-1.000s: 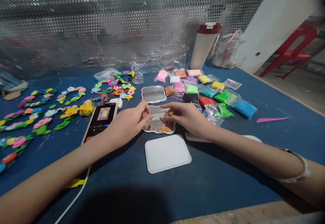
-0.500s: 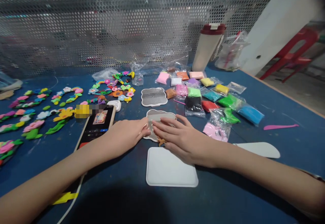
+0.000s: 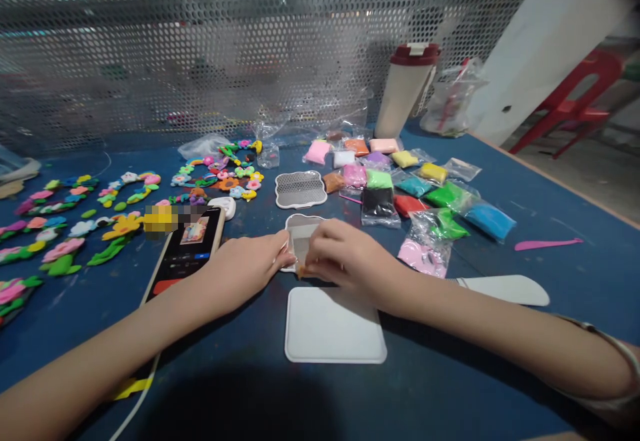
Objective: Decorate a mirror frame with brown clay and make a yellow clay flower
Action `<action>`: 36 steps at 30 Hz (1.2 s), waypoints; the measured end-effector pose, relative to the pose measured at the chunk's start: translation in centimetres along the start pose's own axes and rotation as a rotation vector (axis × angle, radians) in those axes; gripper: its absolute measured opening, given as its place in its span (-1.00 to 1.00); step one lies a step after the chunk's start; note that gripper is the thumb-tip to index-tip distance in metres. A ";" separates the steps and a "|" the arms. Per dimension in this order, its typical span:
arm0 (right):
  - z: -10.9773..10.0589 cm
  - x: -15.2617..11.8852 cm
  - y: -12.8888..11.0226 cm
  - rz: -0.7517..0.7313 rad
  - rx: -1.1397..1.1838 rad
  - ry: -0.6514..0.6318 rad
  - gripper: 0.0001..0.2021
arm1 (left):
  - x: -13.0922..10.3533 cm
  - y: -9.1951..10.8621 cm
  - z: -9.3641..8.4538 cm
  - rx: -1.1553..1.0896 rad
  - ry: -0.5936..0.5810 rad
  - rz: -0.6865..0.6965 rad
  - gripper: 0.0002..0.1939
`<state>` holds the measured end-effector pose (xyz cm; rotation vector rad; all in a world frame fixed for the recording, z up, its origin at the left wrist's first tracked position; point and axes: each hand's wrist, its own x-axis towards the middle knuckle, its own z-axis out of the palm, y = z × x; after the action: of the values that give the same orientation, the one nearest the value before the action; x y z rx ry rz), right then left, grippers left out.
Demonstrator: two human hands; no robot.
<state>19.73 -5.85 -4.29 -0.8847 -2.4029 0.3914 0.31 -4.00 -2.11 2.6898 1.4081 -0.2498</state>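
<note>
A small wavy-edged mirror (image 3: 301, 233) with a white rim lies on the blue table. My left hand (image 3: 253, 257) pinches its left edge, thumb and fingers close together. My right hand (image 3: 353, 254) is bent over the mirror's right side with its fingers curled. Its fingertips press on a bit of brown clay (image 3: 301, 271) at the mirror's near edge; most of that clay is hidden. Just in front lies a white rectangular board (image 3: 335, 334). Behind the mirror is a second wavy-edged mirror (image 3: 300, 189).
A lit phone (image 3: 187, 247) with a cable lies by my left forearm. Colourful clay flower pieces (image 3: 123, 225) cover the left. Bagged clay packs (image 3: 380, 202), a tumbler (image 3: 407, 91), a white spatula-like blade (image 3: 505, 290) and a pink tool (image 3: 549, 244) are on the right.
My right hand's fingers, stretched flat over the mirror before, have curled down onto the brown clay at the near edge. My left hand stays on the mirror's left edge.
</note>
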 end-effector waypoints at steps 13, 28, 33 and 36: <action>-2.0 -1.5 0.9 -0.022 0.055 -0.122 -0.87 | 0.2 -0.1 0.1 0.013 -0.014 -0.006 -0.75; -2.9 -1.4 1.1 0.513 1.182 0.079 -0.86 | 0.0 0.3 -0.1 0.030 0.004 0.006 -0.72; -2.4 -1.7 1.1 0.548 1.322 0.074 -0.67 | 0.0 0.5 -0.2 0.036 -0.003 0.005 -0.71; -2.4 -1.9 1.1 0.549 1.355 0.099 -0.76 | 0.0 0.6 -0.2 0.044 -0.005 -0.008 -0.72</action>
<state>22.89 -6.07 -3.58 -0.7718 -1.2062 1.7970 0.85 -4.32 -1.90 2.7170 1.4293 -0.2921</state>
